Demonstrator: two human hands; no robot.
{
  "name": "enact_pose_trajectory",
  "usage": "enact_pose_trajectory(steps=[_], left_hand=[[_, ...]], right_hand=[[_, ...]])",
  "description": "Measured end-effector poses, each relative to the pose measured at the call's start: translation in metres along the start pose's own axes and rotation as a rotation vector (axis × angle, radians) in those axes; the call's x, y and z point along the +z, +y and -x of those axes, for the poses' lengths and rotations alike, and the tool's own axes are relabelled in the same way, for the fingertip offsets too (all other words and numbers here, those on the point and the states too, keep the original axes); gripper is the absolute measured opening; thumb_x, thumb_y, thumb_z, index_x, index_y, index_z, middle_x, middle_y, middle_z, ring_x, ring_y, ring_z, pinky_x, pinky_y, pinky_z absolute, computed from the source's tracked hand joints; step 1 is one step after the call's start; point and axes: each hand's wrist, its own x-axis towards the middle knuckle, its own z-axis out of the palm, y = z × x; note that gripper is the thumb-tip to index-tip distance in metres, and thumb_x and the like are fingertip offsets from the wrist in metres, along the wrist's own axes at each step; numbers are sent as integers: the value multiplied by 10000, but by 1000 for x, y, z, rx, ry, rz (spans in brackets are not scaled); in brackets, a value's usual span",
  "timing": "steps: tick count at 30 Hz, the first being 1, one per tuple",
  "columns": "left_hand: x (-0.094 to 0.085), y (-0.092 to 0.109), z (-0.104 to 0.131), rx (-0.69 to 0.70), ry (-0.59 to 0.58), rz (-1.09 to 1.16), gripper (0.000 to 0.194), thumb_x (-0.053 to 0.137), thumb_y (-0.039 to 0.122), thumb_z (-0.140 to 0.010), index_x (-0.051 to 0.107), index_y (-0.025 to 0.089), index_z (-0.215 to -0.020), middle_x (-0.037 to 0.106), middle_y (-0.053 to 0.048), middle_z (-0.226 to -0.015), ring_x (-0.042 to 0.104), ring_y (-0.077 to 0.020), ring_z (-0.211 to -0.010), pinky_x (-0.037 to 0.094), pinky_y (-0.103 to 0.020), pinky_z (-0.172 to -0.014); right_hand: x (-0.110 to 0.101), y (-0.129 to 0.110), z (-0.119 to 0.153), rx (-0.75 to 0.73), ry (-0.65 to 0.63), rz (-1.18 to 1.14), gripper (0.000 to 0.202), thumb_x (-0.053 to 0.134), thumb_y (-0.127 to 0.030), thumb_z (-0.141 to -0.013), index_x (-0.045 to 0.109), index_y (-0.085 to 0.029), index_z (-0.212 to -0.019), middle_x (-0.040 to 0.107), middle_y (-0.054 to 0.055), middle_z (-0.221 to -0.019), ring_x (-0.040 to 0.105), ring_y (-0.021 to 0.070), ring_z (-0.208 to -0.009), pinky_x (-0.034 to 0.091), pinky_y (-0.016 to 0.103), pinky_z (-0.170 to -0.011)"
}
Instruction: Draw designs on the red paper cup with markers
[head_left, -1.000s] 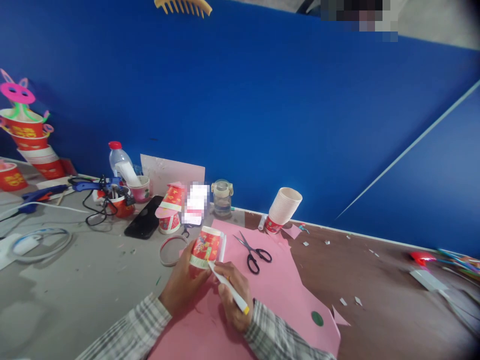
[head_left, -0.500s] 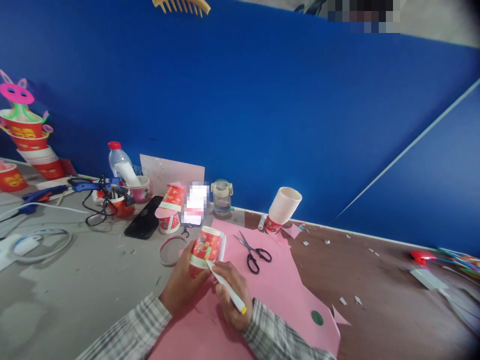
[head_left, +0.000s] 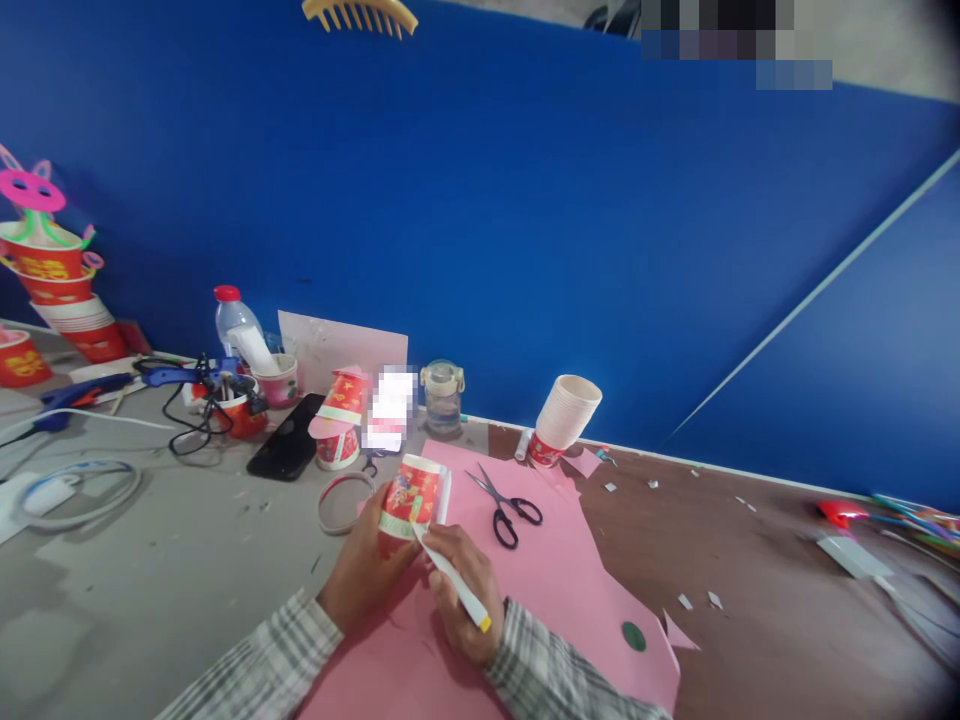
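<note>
My left hand (head_left: 367, 560) is wrapped round a red paper cup (head_left: 415, 492) with a pale band along its side, held tilted over a pink paper sheet (head_left: 547, 600). Between the fingers of my right hand (head_left: 465, 590) is a white marker pen (head_left: 455, 580) with a yellow end, its tip against the cup's pale band. Something white shows behind the cup, partly hidden. Scissors (head_left: 504, 508) with black handles lie spread on the pink sheet, right of the cup. A tape ring (head_left: 343, 503) lies left of it.
Behind my hands stand joined red cups (head_left: 341, 420), a lit phone (head_left: 390, 408), a glass jar (head_left: 443, 397) and a tilted stack of paper cups (head_left: 568, 415). A black phone (head_left: 287, 437) and glue guns (head_left: 82, 395) lie left. A blue partition (head_left: 525, 220) closes the back.
Almost nothing differs. The pen has shifted very slightly against the cup, and the whole view has moved a little.
</note>
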Motion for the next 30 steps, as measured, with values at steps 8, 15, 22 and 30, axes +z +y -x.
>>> enact_pose_trajectory(steps=[8, 15, 22, 30], left_hand=[[0, 0, -1, 4, 2, -20, 540, 655, 386, -587, 480, 251, -1080, 580, -44, -1050, 521, -286, -996, 493, -446, -778], [1, -7, -1, 9, -13, 3, 627, 644, 450, -591, 415, 267, -1146, 572, -39, -1088, 527, -273, -1005, 486, -459, -818], [0, -13, 0, -6, -27, -1, 673, 650, 465, -590, 385, 280, -1181, 542, -47, -1144, 493, -290, -1055, 431, -497, -888], [1, -18, -1, -24, -26, 9, 672, 661, 426, -573, 388, 275, -1169, 537, -50, -1153, 484, -293, -1071, 402, -513, -915]], right_hand=[[0, 0, 0, -7, -7, 6, 340, 518, -115, -783, 576, -233, -1098, 664, 93, -943, 620, 298, -846, 525, 419, -732], [-2, -3, -1, 22, 61, -29, 281, 484, -174, -812, 592, -213, -1069, 648, 100, -892, 633, 281, -750, 536, 395, -652], [-2, -3, 0, 7, 55, -6, 299, 483, -164, -806, 588, -215, -1082, 644, 101, -910, 630, 285, -782, 536, 402, -673], [-1, -1, 1, 38, 68, -10, 286, 487, -172, -800, 590, -211, -1065, 640, 97, -880, 629, 277, -739, 539, 399, -650]])
